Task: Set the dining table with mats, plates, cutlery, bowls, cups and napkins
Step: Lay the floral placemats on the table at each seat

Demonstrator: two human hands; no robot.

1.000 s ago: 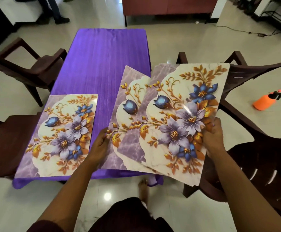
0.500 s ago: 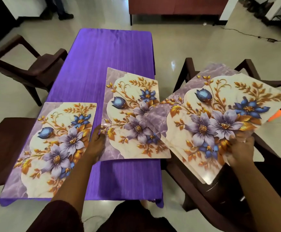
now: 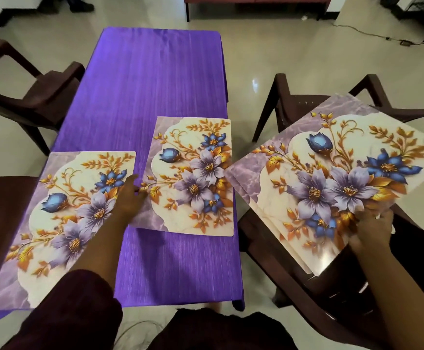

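I stand in a home dining room: purple-clothed table (image 3: 155, 79), brown plastic armchairs (image 3: 41, 97), polished tile floor (image 3: 256, 54).

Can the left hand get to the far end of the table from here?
Probably yes. The left hand only rests on the mat it has laid, fingers straight, holding nothing. The purple cloth beyond it lies bare to the far edge, so nothing blocks a forward reach, though it may need a lean.

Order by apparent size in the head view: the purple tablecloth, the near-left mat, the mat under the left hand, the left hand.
1. purple tablecloth
2. near-left mat; it looks bigger mainly through nearness
3. mat under the left hand, apparently the same design
4. left hand
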